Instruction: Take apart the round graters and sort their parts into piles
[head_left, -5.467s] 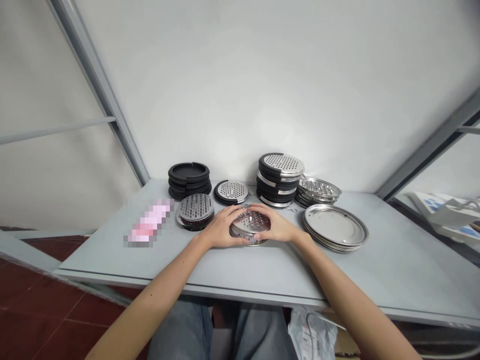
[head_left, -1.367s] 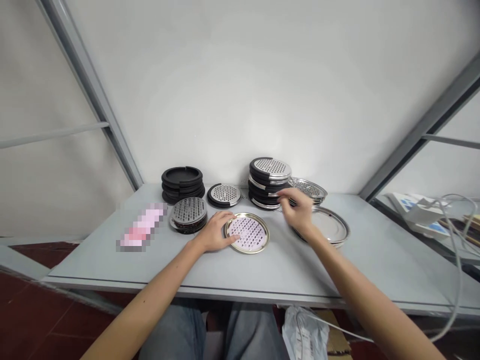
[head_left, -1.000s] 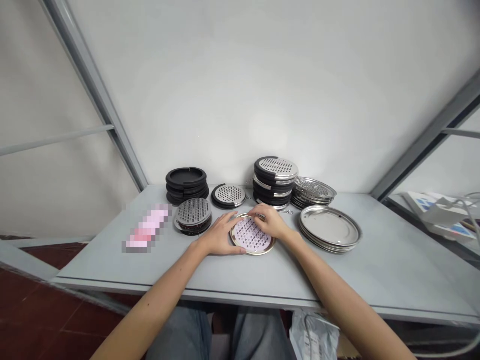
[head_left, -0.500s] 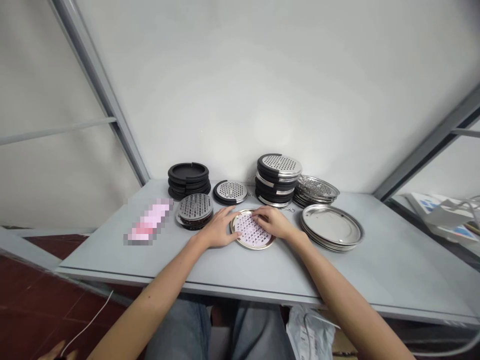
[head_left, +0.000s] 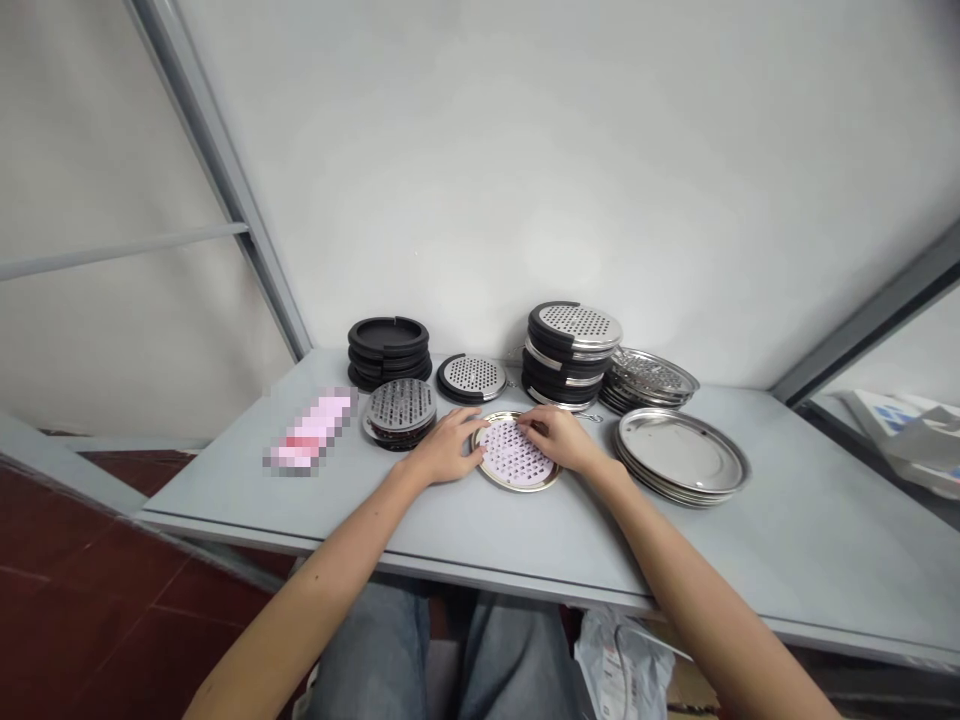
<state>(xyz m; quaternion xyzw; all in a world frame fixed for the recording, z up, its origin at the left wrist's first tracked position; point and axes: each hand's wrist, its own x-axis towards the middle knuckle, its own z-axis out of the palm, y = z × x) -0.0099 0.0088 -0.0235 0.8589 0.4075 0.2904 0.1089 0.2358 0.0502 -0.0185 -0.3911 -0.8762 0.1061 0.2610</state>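
A shallow round metal plate [head_left: 520,488] lies on the table in front of me, with a pale perforated disc [head_left: 510,458] set inside its rim. My left hand [head_left: 450,447] holds the plate's left side, thumb near the front and fingers at the back edge. From the right, my right hand [head_left: 559,437] bends over the rim, its closed fingertips pressed on the disc's upper right; what lies under them is hidden. Left of my left hand stands a stack of grey slotted discs [head_left: 403,405]. Larger metal plates [head_left: 682,450] are piled right of my right hand.
At the back are stacked black rings [head_left: 388,345], one black-rimmed perforated disc [head_left: 474,377], a tall stack of similar discs [head_left: 576,325] and perforated metal plates [head_left: 660,377]. A blurred pink item [head_left: 315,430] lies left. The table's front edge [head_left: 480,580] runs above my knees.
The view has shifted slightly, so the things on the table appear a little further right. Both hands stay at the plate, with little change in their grip.
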